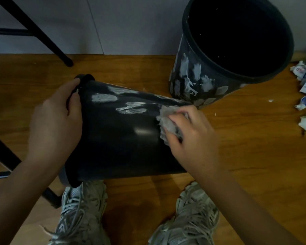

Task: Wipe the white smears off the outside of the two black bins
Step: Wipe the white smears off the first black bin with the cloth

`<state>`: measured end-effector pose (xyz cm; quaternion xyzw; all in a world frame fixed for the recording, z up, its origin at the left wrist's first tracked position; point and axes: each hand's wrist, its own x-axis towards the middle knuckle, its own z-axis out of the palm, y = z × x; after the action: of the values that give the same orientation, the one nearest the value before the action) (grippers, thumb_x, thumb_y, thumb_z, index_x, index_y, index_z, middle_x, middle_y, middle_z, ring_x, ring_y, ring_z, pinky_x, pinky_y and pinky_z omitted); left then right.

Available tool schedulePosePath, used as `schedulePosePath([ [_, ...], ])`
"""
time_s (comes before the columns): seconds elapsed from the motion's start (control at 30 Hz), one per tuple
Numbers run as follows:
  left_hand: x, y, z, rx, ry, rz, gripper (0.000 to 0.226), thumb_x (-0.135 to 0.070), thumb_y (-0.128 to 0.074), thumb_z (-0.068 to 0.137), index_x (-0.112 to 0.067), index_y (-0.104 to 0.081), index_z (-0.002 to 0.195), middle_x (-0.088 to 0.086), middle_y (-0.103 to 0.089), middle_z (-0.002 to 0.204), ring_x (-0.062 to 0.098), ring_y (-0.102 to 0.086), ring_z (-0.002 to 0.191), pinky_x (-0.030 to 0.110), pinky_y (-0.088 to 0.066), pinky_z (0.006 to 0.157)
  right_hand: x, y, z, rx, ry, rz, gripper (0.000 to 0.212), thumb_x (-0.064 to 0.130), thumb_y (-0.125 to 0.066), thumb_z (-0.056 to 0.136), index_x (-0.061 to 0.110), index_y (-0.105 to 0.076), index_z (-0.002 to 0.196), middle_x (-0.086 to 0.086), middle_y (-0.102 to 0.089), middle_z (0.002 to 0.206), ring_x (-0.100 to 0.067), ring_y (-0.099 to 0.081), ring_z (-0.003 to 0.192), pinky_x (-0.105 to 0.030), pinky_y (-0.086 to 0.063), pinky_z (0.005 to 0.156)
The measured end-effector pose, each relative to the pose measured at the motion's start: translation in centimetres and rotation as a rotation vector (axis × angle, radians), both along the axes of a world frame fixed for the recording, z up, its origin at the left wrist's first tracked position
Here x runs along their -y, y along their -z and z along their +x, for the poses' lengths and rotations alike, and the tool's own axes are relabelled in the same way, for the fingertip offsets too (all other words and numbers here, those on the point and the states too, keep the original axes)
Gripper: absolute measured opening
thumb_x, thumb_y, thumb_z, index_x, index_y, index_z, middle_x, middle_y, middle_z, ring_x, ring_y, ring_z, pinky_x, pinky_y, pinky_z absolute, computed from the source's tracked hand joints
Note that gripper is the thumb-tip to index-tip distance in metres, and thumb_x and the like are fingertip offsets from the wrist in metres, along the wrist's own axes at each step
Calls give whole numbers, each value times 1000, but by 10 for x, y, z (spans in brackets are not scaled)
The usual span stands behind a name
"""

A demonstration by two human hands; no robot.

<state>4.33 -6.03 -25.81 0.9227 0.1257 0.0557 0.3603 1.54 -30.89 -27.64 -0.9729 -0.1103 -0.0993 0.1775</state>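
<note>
Tipped bin (124,135): left hand (55,119) grips rim; right hand (189,137) presses tissue (166,121).

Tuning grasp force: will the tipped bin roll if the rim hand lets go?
Probably. The tipped bin lies on its round, tapered side, so it would likely roll in a curve. Its glossy wall looks slippery. The left hand grips the rim while the right hand presses the wipe.

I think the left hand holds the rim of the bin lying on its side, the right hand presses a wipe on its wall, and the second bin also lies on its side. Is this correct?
Not quite. In the head view the second bin stands upright, its opening facing up. The rest holds: the left hand grips the rim of the lying bin, and the right hand presses the wipe on its wall.
</note>
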Motion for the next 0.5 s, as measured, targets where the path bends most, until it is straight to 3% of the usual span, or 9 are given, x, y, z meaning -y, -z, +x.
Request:
schedulePosePath([
  [0.1, 0, -1, -2, -6, 15, -35, 38, -26, -36, 103, -26, -46, 140, -12, -51, 105, -5, -46, 83, 22, -39, 75, 28, 4, -9, 29, 101, 3, 22, 26, -56, 88, 11, -67, 98, -6, -59, 102, -10, -50, 82, -15, -36, 63],
  [0.2, -1, -2, -5, -18, 22, -51, 38, -26, -35, 104, -26, -44, 141, -14, -50, 96, -21, -48, 69, 3, -40, 62, 35, 3, -8, 49, 198, 14, 13, 19, -63, 83, 9, -69, 90, -6, -60, 94, -15, -54, 75, -9, -25, 60],
  [0.27, 0, -3, -5, -19, 37, -44, 39, -25, -35, 104, -25, -43, 142, -12, -51, 99, -14, -48, 68, 5, -40, 61, 21, 0, 0, 9, 177, 15, 16, 22, -60, 87, 10, -68, 94, -5, -59, 98, -12, -51, 79, -13, -28, 61],
  [0.33, 0, -2, -5, -14, 34, -43, 39, -26, -34, 104, -26, -44, 142, -11, -52, 104, -8, -45, 79, 17, -39, 68, 0, -4, 9, -25, 101, -16, 24, 28, -55, 88, 12, -67, 101, -4, -58, 105, -8, -47, 86, -19, -33, 69],
  [0.5, -1, -1, -3, -11, 34, -68, 38, -27, -35, 104, -27, -43, 141, -13, -51, 107, -13, -41, 85, 13, -36, 68, -6, -8, 15, -22, -11, -17, 22, 25, -60, 87, 10, -68, 100, -4, -60, 103, -10, -53, 85, -20, -37, 68],
])
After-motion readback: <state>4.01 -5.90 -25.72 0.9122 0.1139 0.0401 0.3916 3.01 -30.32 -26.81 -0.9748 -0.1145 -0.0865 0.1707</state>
